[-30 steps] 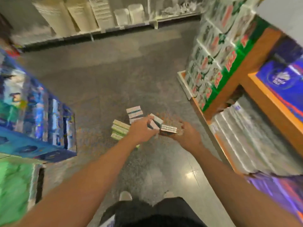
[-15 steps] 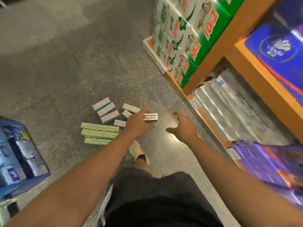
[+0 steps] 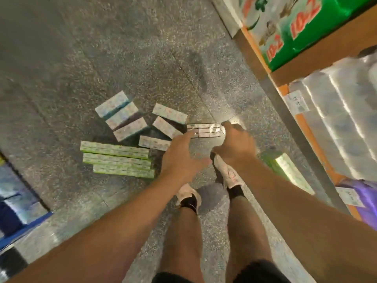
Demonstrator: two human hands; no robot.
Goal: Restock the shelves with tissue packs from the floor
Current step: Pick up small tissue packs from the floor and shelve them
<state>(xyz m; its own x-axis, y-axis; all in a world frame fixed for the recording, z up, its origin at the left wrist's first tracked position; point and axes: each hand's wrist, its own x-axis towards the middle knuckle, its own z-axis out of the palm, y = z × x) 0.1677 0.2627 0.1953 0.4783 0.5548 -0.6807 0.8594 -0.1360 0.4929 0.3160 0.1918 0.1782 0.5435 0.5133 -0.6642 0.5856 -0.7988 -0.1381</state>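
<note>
Both hands lowered since before — left hand [image 3: 181,158] and right hand [image 3: 234,144] spread, fingers apart, over white tissue pack [image 3: 204,130]

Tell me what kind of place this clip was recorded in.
Most likely a shop aisle: orange shelving carries price tags and wrapped paper rolls, and small tissue packs lie on the speckled floor.

speckled floor [image 3: 122,58], scattered tissue packs [image 3: 114,153]

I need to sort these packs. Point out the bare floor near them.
Bare floor lies beyond the blue-edged packs, and left of the long green packs. It is crowded where the left hand and right hand reach the small pack, by the shelf edge.
</note>
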